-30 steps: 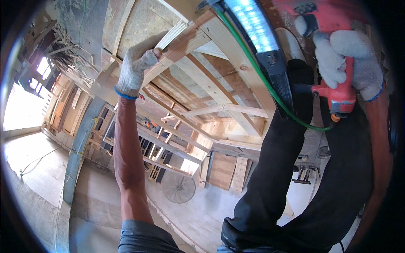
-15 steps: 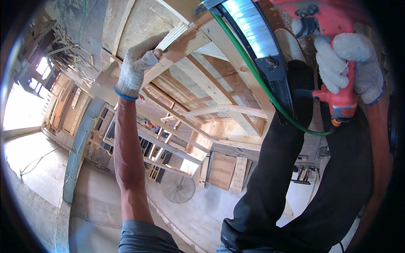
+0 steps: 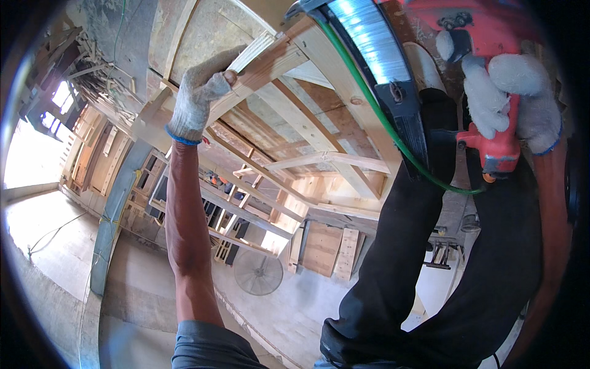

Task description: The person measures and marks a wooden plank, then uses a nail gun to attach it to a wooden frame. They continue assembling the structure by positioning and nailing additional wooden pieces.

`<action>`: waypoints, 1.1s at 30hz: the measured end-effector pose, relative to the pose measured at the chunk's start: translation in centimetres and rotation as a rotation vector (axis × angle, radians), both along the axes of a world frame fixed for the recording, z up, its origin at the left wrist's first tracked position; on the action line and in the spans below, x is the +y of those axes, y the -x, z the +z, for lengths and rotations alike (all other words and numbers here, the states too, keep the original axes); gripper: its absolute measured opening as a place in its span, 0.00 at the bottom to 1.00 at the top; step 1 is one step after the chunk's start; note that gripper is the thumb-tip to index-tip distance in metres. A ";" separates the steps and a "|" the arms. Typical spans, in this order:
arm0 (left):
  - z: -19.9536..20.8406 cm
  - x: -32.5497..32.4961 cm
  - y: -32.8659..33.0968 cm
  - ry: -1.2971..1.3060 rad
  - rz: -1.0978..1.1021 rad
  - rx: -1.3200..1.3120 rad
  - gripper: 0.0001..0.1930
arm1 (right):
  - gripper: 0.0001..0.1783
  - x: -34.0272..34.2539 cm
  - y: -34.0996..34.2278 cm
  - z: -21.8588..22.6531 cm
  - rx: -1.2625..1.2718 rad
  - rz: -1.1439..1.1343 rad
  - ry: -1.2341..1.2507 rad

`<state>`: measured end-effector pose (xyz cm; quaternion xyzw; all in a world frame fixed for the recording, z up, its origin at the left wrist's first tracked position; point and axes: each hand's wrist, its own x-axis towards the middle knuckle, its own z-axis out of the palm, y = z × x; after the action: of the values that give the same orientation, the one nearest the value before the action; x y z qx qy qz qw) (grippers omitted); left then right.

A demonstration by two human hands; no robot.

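My left hand point(image 3: 200, 101), in a white knit glove with a blue cuff, is closed on a narrow plywood strip point(image 3: 253, 52). The strip lies against the corner of a pale wooden frame point(image 3: 270, 69), with my bare thumb tip pressed to it. My right hand point(image 3: 522, 80), gloved alike, is wrapped round the handle of a red nail gun point(image 3: 501, 154). One fingertip shows beside the gun's dark trigger point(image 3: 460, 48). A long black magazine point(image 3: 402, 114) filled with shiny silver fasteners reaches down from the gun. Its nose is outside the picture.
A green air hose point(image 3: 375, 111) curves past the magazine to the gun's lower end. My black-trousered legs point(image 3: 393, 246) stand close to the frame. A round fan point(image 3: 258, 272) and leaning boards point(image 3: 322, 249) are beyond. Scrap wood point(image 3: 101, 83) is piled at far left.
The nail gun has shifted very slightly, and the fingertip of my right hand shows more plainly at the trigger. My left hand keeps its hold on the plywood strip.
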<state>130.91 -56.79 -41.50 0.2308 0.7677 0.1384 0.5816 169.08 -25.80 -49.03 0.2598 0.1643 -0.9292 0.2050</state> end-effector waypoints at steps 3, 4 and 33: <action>-0.3 0.2 0.2 -0.016 0.042 -0.025 0.51 | 0.21 -0.1 -0.1 -0.2 -0.019 -0.003 -0.043; -0.1 0.2 0.1 -0.029 -0.049 0.039 0.30 | 0.21 0.0 0.0 -0.4 -0.024 0.007 -0.059; 1.9 3.1 -0.8 0.092 -0.118 -0.009 0.31 | 0.21 4.3 0.6 4.9 -0.245 -0.160 -0.086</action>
<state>131.71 -53.71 -39.56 0.2480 0.7558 0.0695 0.6021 168.52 -21.51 -44.17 0.3920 0.1565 -0.8961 0.1373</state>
